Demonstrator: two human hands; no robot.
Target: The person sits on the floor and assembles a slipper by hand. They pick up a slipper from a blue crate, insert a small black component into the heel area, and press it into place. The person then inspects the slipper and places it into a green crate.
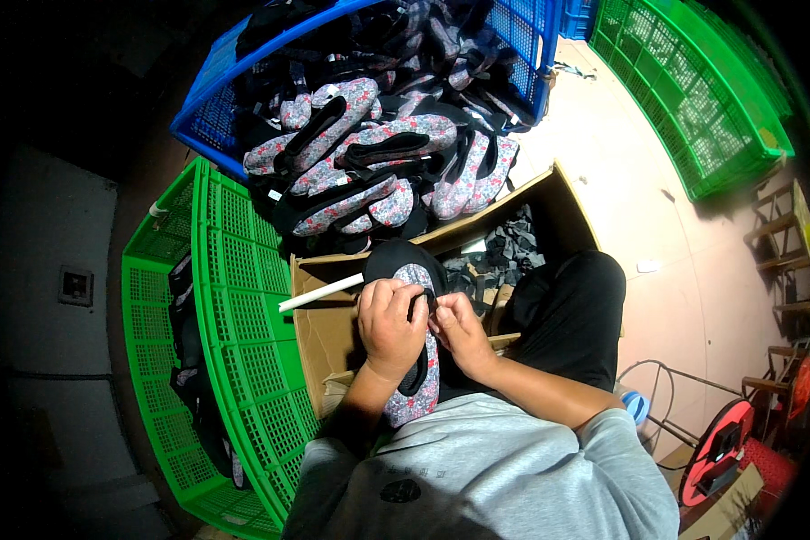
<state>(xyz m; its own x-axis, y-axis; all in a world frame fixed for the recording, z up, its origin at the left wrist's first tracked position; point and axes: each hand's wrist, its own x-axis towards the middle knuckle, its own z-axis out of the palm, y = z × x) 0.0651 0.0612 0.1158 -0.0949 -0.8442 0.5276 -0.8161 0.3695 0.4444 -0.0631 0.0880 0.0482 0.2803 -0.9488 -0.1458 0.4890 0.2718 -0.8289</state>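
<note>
Pale floor (648, 229) stretches right of the box (318, 346), with a green crate (684, 99) farther off on that side. Another green crate (234, 315) stands left of the box, and a blue crate (204, 112) lies beyond it, with piled floral shoes (333, 175) between. Dark scraps (517, 243) lie inside the box. At the box's near side, over the person's lap, is the shoe (433, 369), its opening facing up. The left hand (392, 328) has its grip on the shoe's upper, fingers curled. The right hand (463, 333) pinches the shoe from the other side; what thin part is between those fingertips is too small to make out.

To do this well, the left grip should probably steady the upper while the right works in short, light pinches, so the soft cloth does not stretch or crease. A white stick (321, 292) crosses the box's left edge; the wrist would best clear it.
</note>
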